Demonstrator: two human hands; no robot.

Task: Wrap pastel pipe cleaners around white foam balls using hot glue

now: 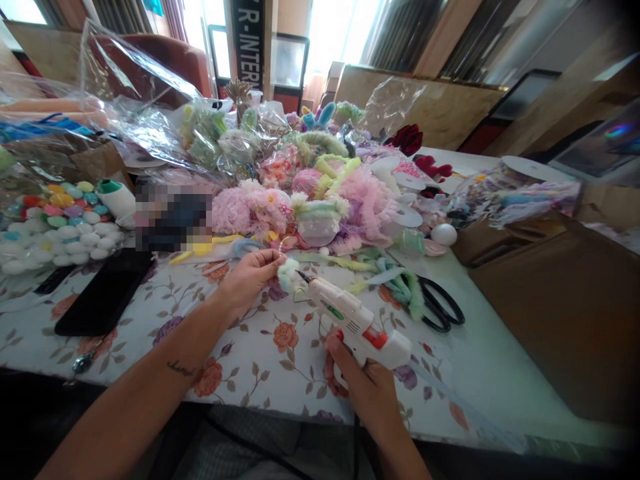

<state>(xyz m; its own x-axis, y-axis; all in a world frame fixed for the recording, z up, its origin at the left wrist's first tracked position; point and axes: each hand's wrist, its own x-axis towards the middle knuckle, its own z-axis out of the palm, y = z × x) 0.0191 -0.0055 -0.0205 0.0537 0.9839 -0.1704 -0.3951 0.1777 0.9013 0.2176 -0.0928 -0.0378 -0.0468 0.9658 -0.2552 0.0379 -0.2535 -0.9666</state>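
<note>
Pinched between the fingertips of my left hand [257,272] is a small fluffy piece in pale green and white [289,274], with a short strand of pearl-like beads [281,247] rising beside it. My right hand [363,377] is wrapped round the handle of a white hot glue gun [350,310] with a red part near its back. The gun's dark nozzle points left at the fluffy piece and is very close to it; whether they touch I cannot tell. From the back of the gun a clear glue stick seems to trail right.
Black-handled scissors [443,303] lie at the right beside fuzzy green and blue strips [400,283]. A heap of pastel yarn [255,207] and plastic-wrapped trims fills the back. A black phone [103,293] rests left, near bagged pompoms [75,237]. A cardboard box [560,300] stands right.
</note>
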